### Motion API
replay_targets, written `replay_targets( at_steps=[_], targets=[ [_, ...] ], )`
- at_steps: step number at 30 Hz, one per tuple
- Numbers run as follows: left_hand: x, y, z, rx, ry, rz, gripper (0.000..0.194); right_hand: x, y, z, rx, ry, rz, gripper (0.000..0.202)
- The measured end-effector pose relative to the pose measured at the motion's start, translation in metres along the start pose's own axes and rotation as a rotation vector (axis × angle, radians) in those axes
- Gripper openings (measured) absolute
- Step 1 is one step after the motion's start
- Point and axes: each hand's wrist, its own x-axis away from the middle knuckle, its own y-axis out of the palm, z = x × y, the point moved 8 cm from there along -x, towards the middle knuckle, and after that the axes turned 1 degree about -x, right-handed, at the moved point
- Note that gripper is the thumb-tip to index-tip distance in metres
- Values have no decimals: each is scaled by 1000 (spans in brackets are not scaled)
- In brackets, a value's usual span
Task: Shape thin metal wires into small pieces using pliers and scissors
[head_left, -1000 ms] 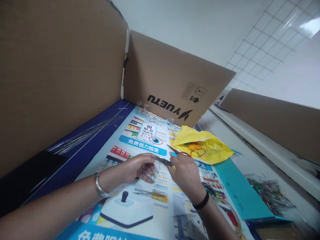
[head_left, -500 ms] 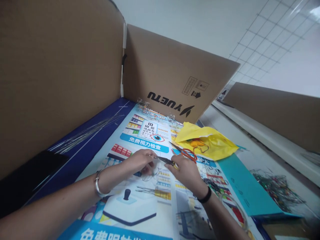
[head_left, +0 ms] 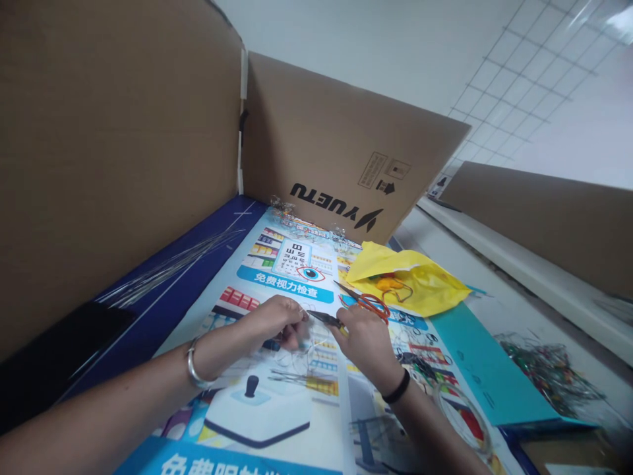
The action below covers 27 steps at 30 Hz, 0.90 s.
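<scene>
My left hand pinches a thin wire, which hangs in loose loops below the fingers. In my right hand are pliers with dark pointed jaws and a bit of yellow at the handle. The jaw tips meet the left fingertips, close to the wire; whether they grip it is too small to tell. Just beyond the right hand lie scissors with orange-red handles, their blades pointing left. Below the hands several thin straight wires rest on the printed sheet.
A yellow bag with orange thread lies behind the scissors. Long wires lie at left along a cardboard wall. A wire coil is beside my right forearm. Tangled wire pieces lie at right; another cardboard panel stands behind.
The plier tips have shifted slightly, and the wire loops beneath my left hand have changed shape, now spreading further right. My right hand has moved a little left. The scissors and bag stay put.
</scene>
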Motion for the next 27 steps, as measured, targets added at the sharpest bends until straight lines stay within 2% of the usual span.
replay_targets(
  at_steps=[2, 6, 15, 20, 27],
  targets=[
    [2, -1, 2, -13, -8, 24, 22, -1, 2, 0, -2, 6, -20, 22],
    [1, -1, 4, -16, 61, 10, 25, -1, 6, 0, -13, 11, -66, 22],
    [-1, -3, 1, -30, 60, 20, 26, 0, 6, -1, 53, 4, -60, 19],
    [0, -3, 4, -21, 77, 21, 27, 1, 7, -2, 15, 8, -74, 16],
    [2, -3, -1, -77, -50, 53, 20, 2, 14, 0, -91, 55, -85, 21]
  ],
)
